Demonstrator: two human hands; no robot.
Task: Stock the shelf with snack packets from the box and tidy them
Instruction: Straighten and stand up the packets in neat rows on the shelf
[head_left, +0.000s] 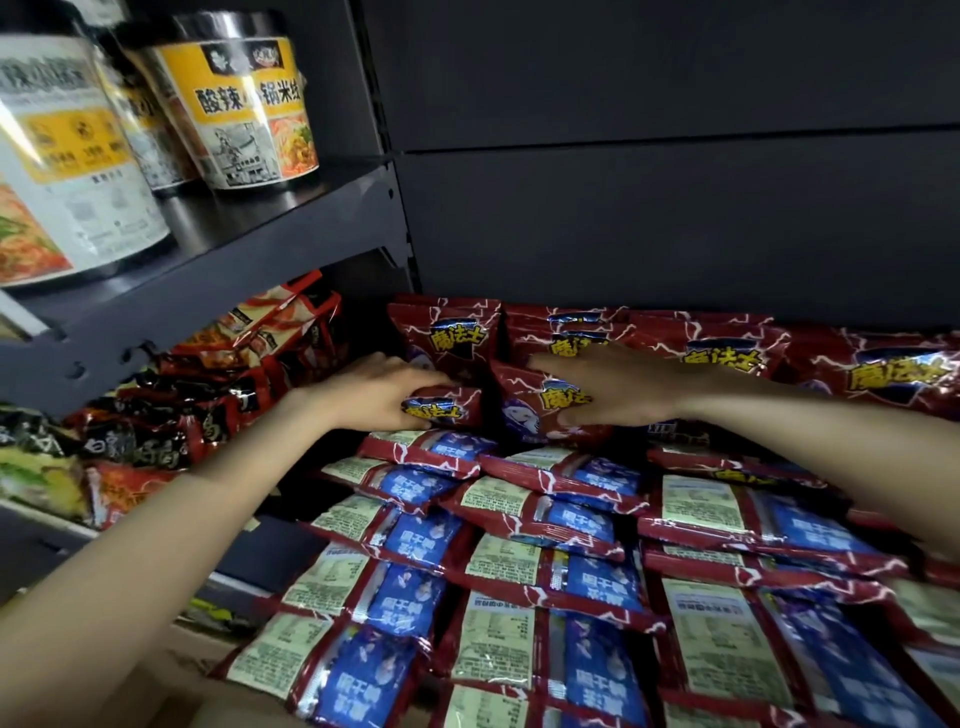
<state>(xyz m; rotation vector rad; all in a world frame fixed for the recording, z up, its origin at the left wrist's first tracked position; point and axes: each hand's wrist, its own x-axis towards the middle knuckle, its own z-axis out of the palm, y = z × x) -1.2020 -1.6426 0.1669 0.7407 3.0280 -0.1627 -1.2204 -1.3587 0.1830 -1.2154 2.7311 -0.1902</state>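
Dark red snack packets with yellow lettering stand in a row (717, 358) along the back of the shelf. Many more lie flat in overlapping stacks (540, 519) in front, backs up, showing blue panels and pale labels. My left hand (379, 389) curls around a red packet (441, 408) at the left end of the row, fingers over its top. My right hand (613, 389) lies flat with fingers spread on the face of a leaning red packet (540, 415) beside it, thumb under its lower edge.
A dark shelf board (249, 244) at upper left carries several instant noodle tubs (244, 98). Below it, red and black noodle bags (208, 395) are packed in the neighbouring bay. A dark back panel (675, 182) rises behind the row. A brown cardboard edge (171, 691) shows at bottom left.
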